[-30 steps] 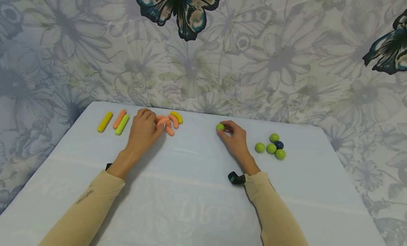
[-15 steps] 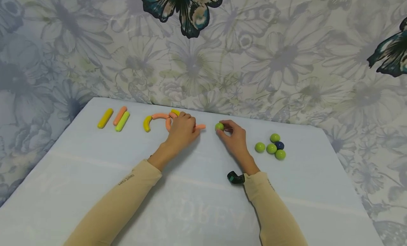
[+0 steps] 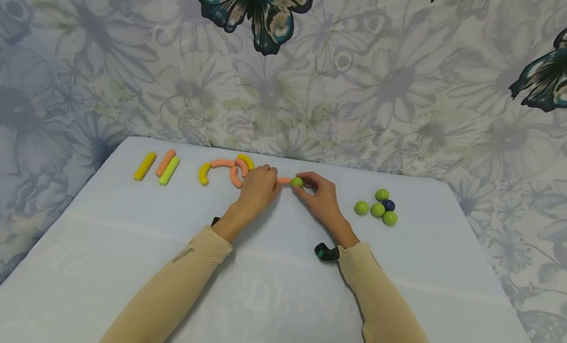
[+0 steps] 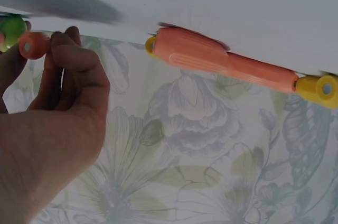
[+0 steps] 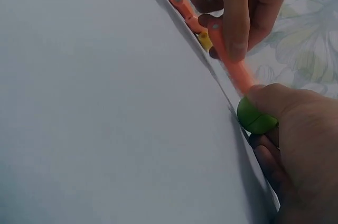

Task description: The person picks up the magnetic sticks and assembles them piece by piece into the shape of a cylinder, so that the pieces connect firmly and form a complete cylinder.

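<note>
My left hand (image 3: pixel 259 188) pinches an orange toy rod (image 3: pixel 284 180) between thumb and fingers. A grey disc shows at the rod's end in the left wrist view. My right hand (image 3: pixel 322 195) holds a green ball (image 3: pixel 297 182) by its fingertips. In the right wrist view the orange rod (image 5: pixel 231 57) meets the green ball (image 5: pixel 253 115). Left of my left hand lie curved pieces: a yellow one (image 3: pixel 204 174) end to end with an orange one (image 3: pixel 223 163), then further orange pieces (image 3: pixel 235 177) and another yellow piece (image 3: pixel 245 160), partly behind the hand.
At the table's far left lie a yellow straight rod (image 3: pixel 145 166), an orange rod (image 3: pixel 166 163) and a lime rod (image 3: pixel 170 171). Several green balls (image 3: pixel 362 208) cluster round a dark blue ball (image 3: pixel 388 205) at right. A floral wall (image 3: pixel 283 102) rises behind the table (image 3: pixel 283 294).
My left hand has moved right from the curved pieces, carrying the orange rod. My right hand has shifted slightly left with the green ball, and rod and ball have come together.
</note>
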Demonstrator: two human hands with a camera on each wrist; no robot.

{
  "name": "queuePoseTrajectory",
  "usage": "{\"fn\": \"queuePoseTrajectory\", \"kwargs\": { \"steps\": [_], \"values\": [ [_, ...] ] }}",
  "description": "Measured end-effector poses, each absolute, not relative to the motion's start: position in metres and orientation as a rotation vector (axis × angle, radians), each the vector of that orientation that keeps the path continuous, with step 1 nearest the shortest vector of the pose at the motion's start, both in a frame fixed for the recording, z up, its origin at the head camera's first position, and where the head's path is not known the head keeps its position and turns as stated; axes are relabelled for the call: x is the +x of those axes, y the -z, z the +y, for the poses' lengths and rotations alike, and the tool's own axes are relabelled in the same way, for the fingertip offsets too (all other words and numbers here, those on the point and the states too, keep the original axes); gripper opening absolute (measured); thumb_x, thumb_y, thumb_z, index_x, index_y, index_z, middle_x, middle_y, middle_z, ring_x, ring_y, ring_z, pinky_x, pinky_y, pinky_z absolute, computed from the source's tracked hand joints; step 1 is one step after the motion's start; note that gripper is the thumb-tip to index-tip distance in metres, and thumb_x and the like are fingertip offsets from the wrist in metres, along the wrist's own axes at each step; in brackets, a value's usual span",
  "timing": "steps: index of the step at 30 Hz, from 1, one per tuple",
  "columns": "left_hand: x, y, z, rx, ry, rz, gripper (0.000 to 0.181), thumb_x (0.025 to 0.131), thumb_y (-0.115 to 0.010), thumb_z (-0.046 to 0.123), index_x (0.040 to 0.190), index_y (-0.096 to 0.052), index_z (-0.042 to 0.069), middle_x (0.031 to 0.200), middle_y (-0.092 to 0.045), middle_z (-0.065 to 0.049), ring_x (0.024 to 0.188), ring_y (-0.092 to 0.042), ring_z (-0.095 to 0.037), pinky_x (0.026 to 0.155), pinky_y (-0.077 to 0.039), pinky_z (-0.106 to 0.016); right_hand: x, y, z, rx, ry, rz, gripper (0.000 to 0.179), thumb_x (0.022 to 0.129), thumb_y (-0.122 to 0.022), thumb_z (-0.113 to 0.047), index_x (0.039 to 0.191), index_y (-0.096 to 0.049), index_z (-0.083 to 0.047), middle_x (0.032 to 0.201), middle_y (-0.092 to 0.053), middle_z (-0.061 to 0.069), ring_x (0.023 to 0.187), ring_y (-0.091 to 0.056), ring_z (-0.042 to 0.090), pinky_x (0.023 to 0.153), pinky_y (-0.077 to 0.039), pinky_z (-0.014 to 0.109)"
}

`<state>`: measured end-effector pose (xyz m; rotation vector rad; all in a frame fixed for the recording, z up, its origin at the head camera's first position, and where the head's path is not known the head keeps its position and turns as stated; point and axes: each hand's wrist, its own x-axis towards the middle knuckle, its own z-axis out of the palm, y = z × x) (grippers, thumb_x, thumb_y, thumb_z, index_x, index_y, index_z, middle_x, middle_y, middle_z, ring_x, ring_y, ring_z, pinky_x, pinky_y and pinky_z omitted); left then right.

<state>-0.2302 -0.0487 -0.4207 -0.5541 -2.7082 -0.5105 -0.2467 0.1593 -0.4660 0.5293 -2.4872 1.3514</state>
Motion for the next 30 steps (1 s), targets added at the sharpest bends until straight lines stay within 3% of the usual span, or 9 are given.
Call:
{"fn": "queuePoseTrajectory", "kwargs": {
  "steps": [17,24,30],
  "values": [
    [-0.229,0.429,-0.046,-0.737,0.569,-2.726,0.015,0.101,-0.072,0.015,0.098,-0.069,0.000,0.090,-0.059,-0.015,0.076,-0.062,-0.031,0.067,-0.056,-0.042,-0.244,0.461,0.153,0.598,-1.326,-2.531,0.020,0.095,-0.081,-0.026,0.108,-0.079,-0.011,0.103,-0.079,0.002,0.089,-0.069,0.017,0.082,-0.054,0.033],
    [-0.228,0.431,-0.046,-0.859,0.646,-2.645,0.005,0.099,-0.071,0.004,0.104,-0.072,0.001,0.090,-0.056,-0.013,0.079,-0.056,-0.027,0.071,-0.053,-0.039,-0.242,0.454,0.152,0.558,-1.345,-2.592,0.017,0.096,-0.077,-0.025,0.107,-0.080,-0.014,0.091,-0.075,0.004,0.077,-0.066,0.018,0.070,-0.051,0.026],
    [-0.228,0.430,-0.046,-0.878,0.705,-2.662,0.008,0.099,-0.068,-0.004,0.105,-0.071,0.000,0.096,-0.057,-0.013,0.085,-0.059,-0.027,0.076,-0.055,-0.039,-0.240,0.449,0.152,0.535,-1.330,-2.654,0.020,0.094,-0.079,-0.028,0.109,-0.079,-0.015,0.090,-0.076,0.003,0.074,-0.066,0.016,0.065,-0.047,0.026]
  ]
}}
